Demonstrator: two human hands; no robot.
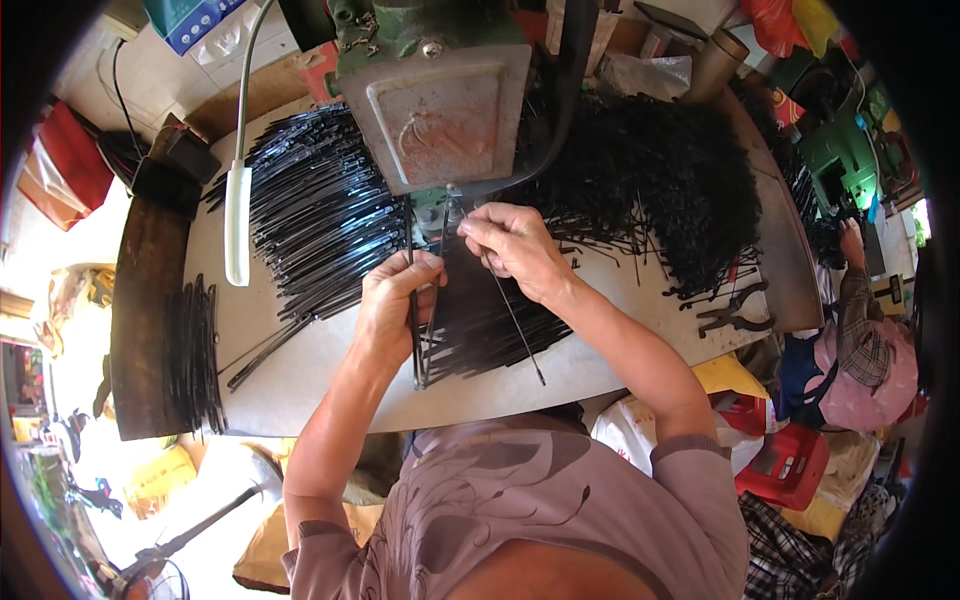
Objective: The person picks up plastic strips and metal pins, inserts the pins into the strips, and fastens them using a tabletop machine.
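Observation:
My left hand point(398, 300) is closed around a few thin black rods point(416, 345), which look like umbrella ribs and stand nearly upright in the picture. Pinched in the fingers of my right hand point(518, 250) is another thin black rod point(517, 325), slanting down toward the table's near edge. Both hands are just below the head of a green press point(445, 120) with a worn grey front plate. A small metal working point point(450, 190) shows under that plate, close to my right fingertips. Exactly how the rod tips meet it is too small to tell.
Black rods lie in a big heap point(325, 215) on the left of the pale table point(300, 380), with a tangled pile point(650, 170) on the right. Pliers point(735, 312) rest near the right edge. A white lamp point(238, 225) hangs at left. A co-worker point(865, 350) sits far right.

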